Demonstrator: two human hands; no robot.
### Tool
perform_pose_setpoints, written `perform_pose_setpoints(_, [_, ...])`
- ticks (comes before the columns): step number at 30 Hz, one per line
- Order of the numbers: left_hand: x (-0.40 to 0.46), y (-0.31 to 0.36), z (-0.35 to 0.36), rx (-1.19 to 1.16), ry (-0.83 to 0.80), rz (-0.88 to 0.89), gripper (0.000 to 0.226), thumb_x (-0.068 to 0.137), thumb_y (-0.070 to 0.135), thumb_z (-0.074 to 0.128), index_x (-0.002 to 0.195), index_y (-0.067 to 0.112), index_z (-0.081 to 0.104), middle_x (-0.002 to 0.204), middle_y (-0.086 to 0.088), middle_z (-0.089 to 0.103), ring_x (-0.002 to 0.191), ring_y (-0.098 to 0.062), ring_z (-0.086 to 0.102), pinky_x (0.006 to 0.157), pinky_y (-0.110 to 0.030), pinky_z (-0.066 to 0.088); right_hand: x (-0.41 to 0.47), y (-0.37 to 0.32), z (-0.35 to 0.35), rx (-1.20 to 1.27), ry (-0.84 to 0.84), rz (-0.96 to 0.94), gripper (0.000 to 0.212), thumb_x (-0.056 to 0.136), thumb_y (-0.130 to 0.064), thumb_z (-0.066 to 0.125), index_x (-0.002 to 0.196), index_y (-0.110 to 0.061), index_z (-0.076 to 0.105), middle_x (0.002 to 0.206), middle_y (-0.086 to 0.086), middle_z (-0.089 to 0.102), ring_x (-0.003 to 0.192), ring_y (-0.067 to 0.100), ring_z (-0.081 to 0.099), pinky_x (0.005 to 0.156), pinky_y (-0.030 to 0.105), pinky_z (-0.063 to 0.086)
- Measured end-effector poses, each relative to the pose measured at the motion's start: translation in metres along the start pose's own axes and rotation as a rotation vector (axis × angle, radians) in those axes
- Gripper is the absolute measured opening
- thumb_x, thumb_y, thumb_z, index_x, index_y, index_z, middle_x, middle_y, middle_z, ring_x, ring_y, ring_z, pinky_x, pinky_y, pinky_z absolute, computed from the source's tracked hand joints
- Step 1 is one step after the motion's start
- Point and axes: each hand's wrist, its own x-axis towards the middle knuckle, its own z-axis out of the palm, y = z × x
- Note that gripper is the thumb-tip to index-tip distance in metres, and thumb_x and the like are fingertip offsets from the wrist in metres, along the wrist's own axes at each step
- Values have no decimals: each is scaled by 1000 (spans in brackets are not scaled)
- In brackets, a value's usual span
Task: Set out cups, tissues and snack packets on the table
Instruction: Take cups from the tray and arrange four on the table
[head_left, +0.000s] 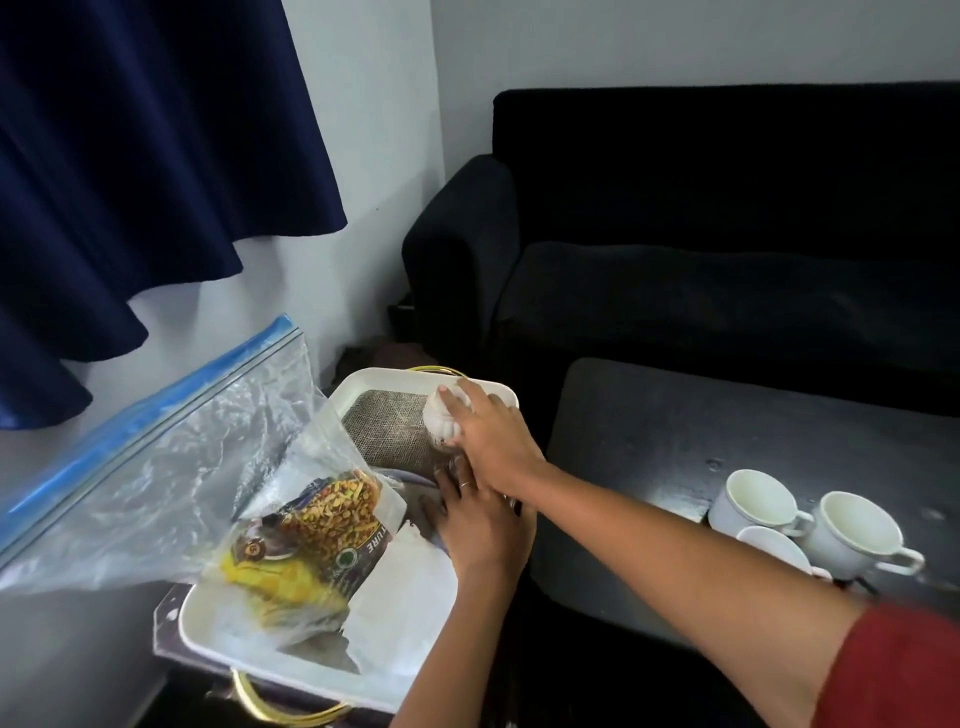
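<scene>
White tissue (441, 418), bunched, sits under our right hand (493, 441), fingers curled over it at the tray's (363, 376) far end. Just behind those fingers our left hand (480, 525) lies flat on the tray, fingers straight, close together. The snack packet (306, 540) lies left of them inside the bag (171, 457); cups (810, 525) stand right, on the table (675, 431). Lifting with arms crossed, we might snag the bag and tip the tray.

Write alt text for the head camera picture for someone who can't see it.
Right hand grips a white cup over a white tray, while the left hand rests in the tray beside a bagged snack packet. Three white cups stand on the dark table.
</scene>
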Motion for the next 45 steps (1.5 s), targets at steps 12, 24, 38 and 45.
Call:
perform_pose_setpoints(12, [-1, 3, -7, -66, 142, 40, 75, 90, 59, 41, 148, 16, 20, 158, -4, 20, 147, -23, 12, 117, -52, 11, -83, 48, -70, 990, 113, 448, 51, 87, -17, 64, 135, -19, 47, 121, -1, 58, 110, 13, 57, 77, 8, 47])
perform_pose_setpoints(24, [-34, 61, -27, -265, 138, 576, 91, 75, 54, 67, 147, 39, 15, 153, 13, 31, 142, -10, 29, 118, -47, 9, -152, 100, -124, 1412, -237, 763, 9, 89, -29, 55, 85, -24, 60, 79, -3, 61, 73, 12, 56, 66, 27, 42])
perform_pose_setpoints(38, [-79, 138, -17, -480, 5, 624, 62, 58, 68, 73, 110, 42, 52, 104, 25, 63, 96, 4, 59, 87, -25, 47, -224, 144, -149, 1041, 5, 790, 25, 92, -49, 47, 98, -25, 51, 94, -5, 56, 76, 7, 52, 62, 20, 42])
perform_pose_setpoints(45, [-102, 173, -2, -456, -93, 603, 66, 53, 83, 60, 103, 40, 52, 98, 15, 62, 87, -3, 62, 78, -25, 48, -260, 152, -183, 805, -46, 587, 38, 75, -31, 76, 106, -23, 57, 113, 2, 57, 95, 9, 60, 71, 14, 48])
